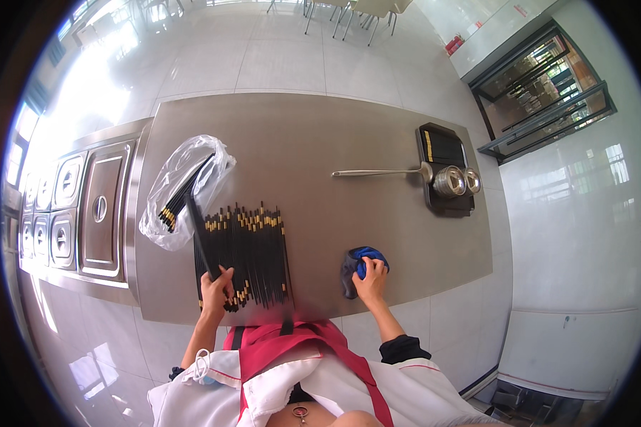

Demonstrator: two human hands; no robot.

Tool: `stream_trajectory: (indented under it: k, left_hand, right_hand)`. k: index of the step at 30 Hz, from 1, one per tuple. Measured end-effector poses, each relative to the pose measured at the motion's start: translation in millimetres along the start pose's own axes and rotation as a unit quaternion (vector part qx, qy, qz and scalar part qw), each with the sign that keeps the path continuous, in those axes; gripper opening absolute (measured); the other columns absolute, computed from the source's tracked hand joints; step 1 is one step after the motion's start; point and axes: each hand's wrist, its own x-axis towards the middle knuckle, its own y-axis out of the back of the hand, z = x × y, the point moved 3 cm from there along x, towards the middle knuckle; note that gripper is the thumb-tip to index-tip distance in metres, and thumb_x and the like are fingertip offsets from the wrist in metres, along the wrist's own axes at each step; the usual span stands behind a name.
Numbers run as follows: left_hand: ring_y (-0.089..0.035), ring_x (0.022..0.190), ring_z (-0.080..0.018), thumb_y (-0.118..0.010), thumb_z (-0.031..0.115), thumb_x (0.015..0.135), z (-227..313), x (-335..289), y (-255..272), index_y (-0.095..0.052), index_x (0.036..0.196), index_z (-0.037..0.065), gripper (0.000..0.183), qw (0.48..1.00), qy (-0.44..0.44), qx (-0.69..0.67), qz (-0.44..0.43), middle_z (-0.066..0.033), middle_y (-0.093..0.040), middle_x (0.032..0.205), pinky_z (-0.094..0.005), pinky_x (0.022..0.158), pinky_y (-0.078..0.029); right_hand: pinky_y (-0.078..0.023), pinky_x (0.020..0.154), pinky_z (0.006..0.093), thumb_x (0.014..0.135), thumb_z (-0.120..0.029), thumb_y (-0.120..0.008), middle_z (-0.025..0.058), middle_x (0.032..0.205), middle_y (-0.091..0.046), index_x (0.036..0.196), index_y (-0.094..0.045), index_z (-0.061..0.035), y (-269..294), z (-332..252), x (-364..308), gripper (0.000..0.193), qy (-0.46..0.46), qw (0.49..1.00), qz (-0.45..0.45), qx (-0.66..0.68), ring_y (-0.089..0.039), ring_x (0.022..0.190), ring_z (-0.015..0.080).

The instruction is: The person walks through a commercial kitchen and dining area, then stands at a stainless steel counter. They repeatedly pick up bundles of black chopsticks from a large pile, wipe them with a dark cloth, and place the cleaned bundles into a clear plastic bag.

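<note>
Many black chopsticks with gold bands (253,252) lie side by side on the steel table, near its front edge. At their left side my left hand (217,290) is closed around a few black chopsticks (201,231), slanting up and away over the row. Their far ends reach the clear plastic bag (217,153), which has more black chopsticks (181,196) in it. To the right, my right hand (370,277) grips a blue and grey cloth (351,270) resting on the tabletop. The exact number in my left hand cannot be made out.
A long-handled ladle (377,172) lies against a dark tray (449,206) at the right, with stacked metal bowls (449,182) and black chopsticks (445,146) on it. Lidded steel food pans (107,206) adjoin the steel table (299,142) at the left. Chairs (370,8) stand beyond.
</note>
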Motion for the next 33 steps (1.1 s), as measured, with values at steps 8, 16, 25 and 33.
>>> stream_trajectory:
  k: [8,16,25,33]
  left_hand:
    - [-0.041,0.037,-0.0123,-0.061,0.011,0.089,-7,-31,33,-0.047,0.079,0.01,0.018,0.998,0.011,-0.054,0.026,-0.0009,-0.042,0.05,-0.0263,0.038,-0.033]
    - [-0.039,0.038,-0.0121,-0.057,0.012,0.091,-17,-31,17,-0.047,0.08,0.009,0.015,0.997,0.032,-0.076,0.005,-0.0007,-0.04,0.051,-0.0264,0.038,-0.033]
    - [-0.043,0.041,-0.011,-0.061,0.011,0.09,-1,-28,-16,-0.049,0.08,0.007,0.016,0.992,0.049,-0.108,-0.054,-0.0007,-0.043,0.054,-0.0252,0.042,-0.035]
    - [-0.045,0.046,-0.0123,-0.059,0.01,0.091,-15,-29,-50,-0.049,0.102,0.008,0.016,0.979,0.085,-0.105,-0.15,-0.0026,-0.046,0.066,-0.0258,0.045,-0.037]
  right_hand:
    - [-0.039,0.101,0.0455,0.089,-0.031,-0.059,0.0222,0.131,-0.051,0.131,-0.05,-0.0004,-76,17,126,0.052,-0.094,0.97,0.219,0.045,-0.048,0.12,0.0397]
    - [-0.041,0.1,0.0428,0.077,-0.017,-0.068,0.0113,0.126,-0.057,0.118,-0.065,-0.011,-62,-107,105,0.041,0.206,0.967,-0.015,0.149,-0.051,0.118,0.0338]
    - [-0.043,0.082,0.0418,0.058,-0.009,-0.067,0.0042,0.094,-0.058,0.081,-0.068,-0.0186,1,-2,-114,0.025,0.18,0.971,-0.052,0.147,-0.055,0.094,0.0285]
    - [-0.054,0.077,0.0418,0.092,-0.031,-0.052,0.0194,0.095,-0.07,0.104,-0.067,0.007,22,273,-314,0.042,-0.576,0.655,-0.093,0.481,-0.068,0.087,0.0302]
